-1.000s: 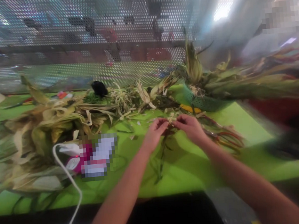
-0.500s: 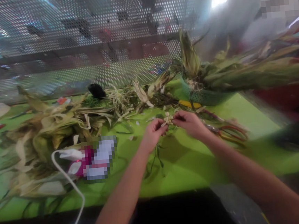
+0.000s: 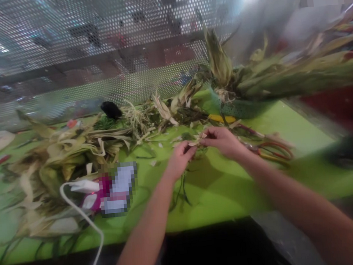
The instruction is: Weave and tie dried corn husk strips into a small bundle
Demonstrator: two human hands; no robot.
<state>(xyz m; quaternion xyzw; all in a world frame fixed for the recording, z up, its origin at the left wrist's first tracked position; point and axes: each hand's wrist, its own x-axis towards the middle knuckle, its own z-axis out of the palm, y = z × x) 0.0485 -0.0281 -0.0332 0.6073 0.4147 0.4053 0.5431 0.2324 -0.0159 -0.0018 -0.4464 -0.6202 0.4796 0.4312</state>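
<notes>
Over the middle of the green table, my left hand [image 3: 180,159] and my right hand [image 3: 222,141] face each other, fingertips close together. Both pinch a small bundle of pale husk strips [image 3: 197,140] between them; its exact shape is blurred and partly covered by my fingers. Dark thin strands [image 3: 185,189] hang or lie below my left hand. Just right of my right hand lie scissors [image 3: 272,151] with red and yellow handles. Small pale scraps [image 3: 153,163] are scattered left of my hands.
A large heap of dry corn husks [image 3: 64,154] covers the left side, beside a blurred-out phone-like slab [image 3: 119,189] and a white cable [image 3: 90,220]. Behind my hands stand a green basket [image 3: 239,106] with husks on it and a yellow-handled tool [image 3: 221,118]. A perforated metal screen [image 3: 95,53] rises behind.
The right hand has tilted and shifted slightly over the bundle, which now shows less between the fingers. Both hands keep their pinch. The whole view has turned a little.
</notes>
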